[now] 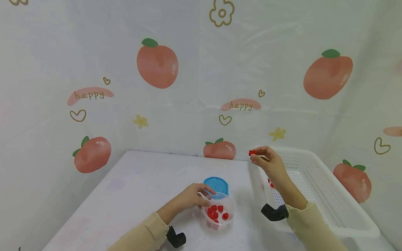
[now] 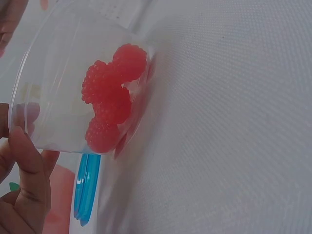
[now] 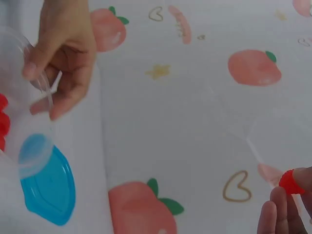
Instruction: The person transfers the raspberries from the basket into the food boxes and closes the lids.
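Note:
My left hand [image 1: 192, 196] grips the rim of a clear plastic bowl [image 1: 230, 218] with thumb and fingers, as the left wrist view also shows. Several red raspberries [image 2: 113, 105] lie at the bottom of that bowl. Up and to the right, above the near-left rim area of a white basket [image 1: 340, 197], my right hand [image 1: 272, 164] pinches one raspberry [image 3: 291, 182] between thumb and fingertips. A few red raspberries [image 1: 272, 185] show inside the basket by its left wall, partly hidden by that wall.
A blue lid [image 1: 216, 184] lies on the white table [image 1: 138, 184] just behind the bowl. The basket takes up the table's right side. A white curtain [image 1: 194, 69] printed with peaches hangs behind the table.

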`<state>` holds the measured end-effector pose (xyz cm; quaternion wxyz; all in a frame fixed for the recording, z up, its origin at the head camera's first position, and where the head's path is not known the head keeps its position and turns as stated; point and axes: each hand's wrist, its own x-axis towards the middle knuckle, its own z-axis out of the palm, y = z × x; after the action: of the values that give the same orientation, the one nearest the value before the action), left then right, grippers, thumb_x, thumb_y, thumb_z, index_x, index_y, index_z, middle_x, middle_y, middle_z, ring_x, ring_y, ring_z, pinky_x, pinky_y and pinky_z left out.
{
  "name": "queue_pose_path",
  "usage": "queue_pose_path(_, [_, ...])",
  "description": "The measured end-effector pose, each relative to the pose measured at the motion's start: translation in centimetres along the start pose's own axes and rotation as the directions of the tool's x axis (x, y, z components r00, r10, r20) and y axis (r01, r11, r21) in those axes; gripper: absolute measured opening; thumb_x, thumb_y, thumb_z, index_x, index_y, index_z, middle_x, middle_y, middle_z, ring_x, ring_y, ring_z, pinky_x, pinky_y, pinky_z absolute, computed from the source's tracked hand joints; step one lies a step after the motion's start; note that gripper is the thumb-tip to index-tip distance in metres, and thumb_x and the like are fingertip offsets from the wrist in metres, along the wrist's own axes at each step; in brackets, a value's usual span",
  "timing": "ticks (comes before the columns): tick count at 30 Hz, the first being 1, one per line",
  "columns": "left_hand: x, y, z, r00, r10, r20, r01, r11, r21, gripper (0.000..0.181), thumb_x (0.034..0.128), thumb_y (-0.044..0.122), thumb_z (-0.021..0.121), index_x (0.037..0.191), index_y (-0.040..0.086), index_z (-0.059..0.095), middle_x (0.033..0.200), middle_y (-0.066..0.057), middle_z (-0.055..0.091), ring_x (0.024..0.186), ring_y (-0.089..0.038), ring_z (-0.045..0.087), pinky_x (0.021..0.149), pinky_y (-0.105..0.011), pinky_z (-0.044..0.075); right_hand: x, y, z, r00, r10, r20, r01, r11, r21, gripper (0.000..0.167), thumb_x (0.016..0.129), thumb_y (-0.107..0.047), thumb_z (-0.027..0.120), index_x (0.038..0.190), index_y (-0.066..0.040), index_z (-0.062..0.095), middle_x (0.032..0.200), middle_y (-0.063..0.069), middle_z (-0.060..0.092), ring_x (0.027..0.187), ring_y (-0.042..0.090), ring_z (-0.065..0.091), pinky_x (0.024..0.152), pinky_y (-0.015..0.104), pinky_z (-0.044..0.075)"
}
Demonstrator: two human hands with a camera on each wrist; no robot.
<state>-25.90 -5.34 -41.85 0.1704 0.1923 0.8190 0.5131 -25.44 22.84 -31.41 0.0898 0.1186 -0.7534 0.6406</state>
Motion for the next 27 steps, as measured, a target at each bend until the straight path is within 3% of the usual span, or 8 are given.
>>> queue_pose_path(8, [0.0,-0.1,0.1,1.000,0.007,0.000,-0.007,1.000,-0.006,0.029,0.0798,0.009,0.077,0.107,0.017,0.070,0.097,-0.006,0.064,0.074,-0.018,0.060,0.062,-0.029,0.054,-1.4,0.8,2.2,1.000,-0.015,0.010,0.015,1.000,-0.007,0.027,0.093,-0.010,0.063,0.113,0.003,0.052,0.096,-0.010,0.061,0.088,0.003,0.064,0.084,0.015,0.052])
queue_pose_path(16, [0.0,0.0,0.0,1.000,0.000,0.000,0.000,1.000,-0.005,0.029,0.0802,0.009,0.077,0.107,0.015,0.070,0.096,-0.005,0.064,0.074,-0.018,0.060,0.062,-0.028,0.054,-2.8,2.0,3.9,0.995,0.093,0.027,-0.092,0.995,-0.044,0.032,0.092,-0.015,0.065,0.117,0.002,0.053,0.105,0.003,0.063,0.091,0.006,0.065,0.085,0.019,0.052])
queue_pose_path(21, [-0.1,0.1,0.1,1.000,-0.006,-0.007,0.006,1.000,0.004,0.029,0.0793,0.010,0.078,0.107,0.016,0.070,0.095,-0.003,0.064,0.076,-0.018,0.060,0.062,-0.029,0.055,-3.9,3.0,4.7,0.991,0.105,0.084,-0.100,0.993,-0.057,0.030,0.091,-0.012,0.065,0.115,0.002,0.054,0.112,0.016,0.061,0.092,0.010,0.066,0.086,0.020,0.053])
queue_pose_path(27, [0.0,0.1,0.1,1.000,-0.002,-0.006,0.002,1.000,0.004,0.029,0.0792,0.011,0.078,0.107,0.016,0.070,0.095,-0.003,0.064,0.074,-0.018,0.060,0.062,-0.030,0.055,-5.1,4.1,5.5,0.983,0.109,0.150,-0.100,0.993,-0.063,0.029,0.090,-0.013,0.067,0.112,0.002,0.055,0.111,0.017,0.060,0.088,0.012,0.066,0.083,0.020,0.053])
